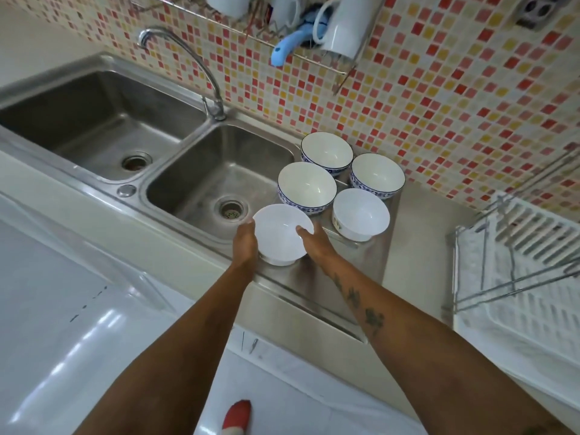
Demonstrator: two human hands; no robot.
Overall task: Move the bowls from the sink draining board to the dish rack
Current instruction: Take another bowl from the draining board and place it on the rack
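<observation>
A: What's the biggest thing in front of you?

B: The steel sink point(103, 120), two basins side by side, with the tap point(201, 73) at the back. Its draining board point(370, 271) runs off to your right.

A: And the dish rack?

B: The rack point(527, 268) sits at the far right on the surface, well apart from the bowls.

A: Where are the bowls?

B: Five stand upright on the board. Three blue-patterned bowls point(326, 152) sit at the back, a white bowl point(361, 213) just beside them, and the plain bowl point(281, 233) nearest you at the sink's edge.

A: Your hands?

B: Your left hand point(246, 243) and right hand point(315, 243) cup the plain bowl from either side, fingers curved round its wall. It is tilted slightly.
</observation>
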